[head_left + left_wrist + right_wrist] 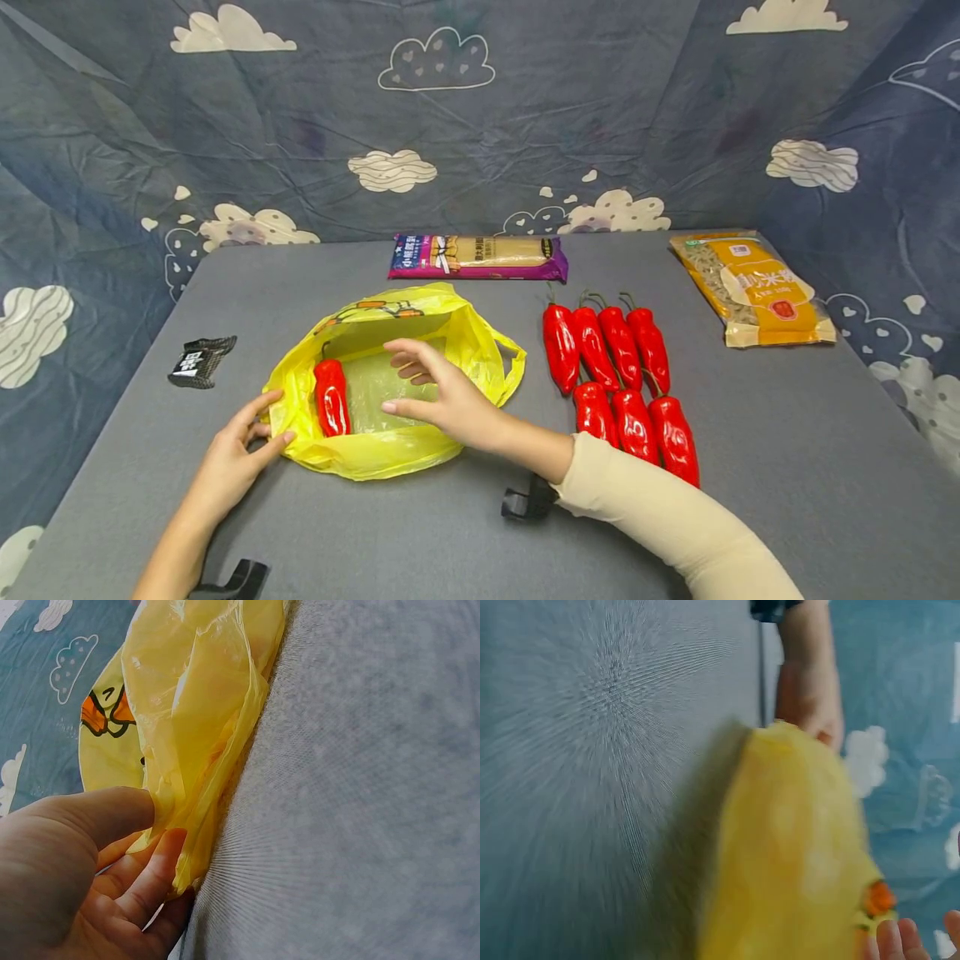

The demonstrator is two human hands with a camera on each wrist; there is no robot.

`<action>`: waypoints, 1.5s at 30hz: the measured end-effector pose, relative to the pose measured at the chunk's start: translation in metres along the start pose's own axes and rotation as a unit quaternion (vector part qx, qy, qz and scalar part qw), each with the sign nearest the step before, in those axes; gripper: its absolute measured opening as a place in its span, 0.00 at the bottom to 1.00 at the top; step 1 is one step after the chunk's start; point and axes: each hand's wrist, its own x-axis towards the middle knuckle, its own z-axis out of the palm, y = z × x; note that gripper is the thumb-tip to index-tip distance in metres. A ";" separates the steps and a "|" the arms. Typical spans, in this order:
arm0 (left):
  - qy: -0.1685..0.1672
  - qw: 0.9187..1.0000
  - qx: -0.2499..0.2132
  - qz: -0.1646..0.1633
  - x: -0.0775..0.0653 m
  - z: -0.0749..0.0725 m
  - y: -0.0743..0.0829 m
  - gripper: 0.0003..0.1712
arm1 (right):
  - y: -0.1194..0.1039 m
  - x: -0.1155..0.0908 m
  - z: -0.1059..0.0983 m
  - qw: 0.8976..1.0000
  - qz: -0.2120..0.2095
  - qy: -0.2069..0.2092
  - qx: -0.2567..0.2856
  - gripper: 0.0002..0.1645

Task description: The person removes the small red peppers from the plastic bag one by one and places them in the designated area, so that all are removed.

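A yellow plastic bag lies on the table with its mouth spread wide. Inside it, toward the left, is one red chili pepper. My left hand pinches the left end of the bag; the left wrist view shows thumb and fingers on the crinkled plastic. Over the bag's mouth hovers my right hand, fingers loosely bent and apart, holding nothing. Only some of its fingertips show at the lower right of the right wrist view. To the bag's right, several red peppers lie in two rows, the front row partly behind the right forearm.
Behind the bag lies a purple noodle packet. An orange and clear food packet is at the back right. A small black packet sits on the left. A cloud-patterned cloth hangs around the grey table.
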 end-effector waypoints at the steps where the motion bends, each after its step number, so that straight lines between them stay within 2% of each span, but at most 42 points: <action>1: 0.000 1.000 0.000 0.000 0.000 0.000 0.000 0.32 | 0.000 0.004 0.005 1.000 0.012 -0.005 0.002 0.34; 4: -0.001 1.000 0.001 0.002 0.000 0.000 0.001 0.32 | 0.007 0.015 0.019 0.999 0.040 -0.011 -0.002 0.33; 11: -0.002 1.000 -0.006 0.006 -0.001 0.001 0.001 0.32 | 0.052 0.038 0.048 0.997 0.082 -0.015 -0.003 0.34; 17: 0.000 1.000 -0.015 0.008 -0.001 0.001 0.002 0.33 | 0.065 0.049 0.061 0.990 0.133 -0.046 -0.008 0.36; 20: -0.003 1.000 -0.019 0.009 -0.001 0.001 0.002 0.32 | 0.068 0.052 0.064 0.987 0.143 -0.065 -0.024 0.37; 25: -0.006 1.000 -0.019 0.010 0.000 0.001 0.002 0.32 | 0.068 0.056 0.068 0.985 0.142 -0.074 -0.065 0.39; 27: -0.005 1.000 -0.016 0.011 -0.001 0.001 0.002 0.32 | 0.068 0.057 0.071 0.982 0.143 -0.073 -0.100 0.40; 32: -0.005 1.000 -0.016 0.009 -0.002 0.001 0.002 0.31 | 0.063 0.057 0.077 0.963 0.145 -0.080 -0.211 0.43; 34: -0.006 1.000 -0.015 0.008 -0.002 0.001 0.001 0.31 | 0.061 0.057 0.079 0.957 0.151 -0.080 -0.236 0.42; 36: -0.006 1.000 -0.012 0.008 -0.002 0.001 0.001 0.31 | 0.059 0.057 0.080 0.954 0.156 -0.075 -0.243 0.42; 45: 0.007 1.000 -0.016 0.018 -0.002 0.002 0.001 0.32 | 0.057 0.049 0.063 0.976 0.152 -0.053 -0.145 0.40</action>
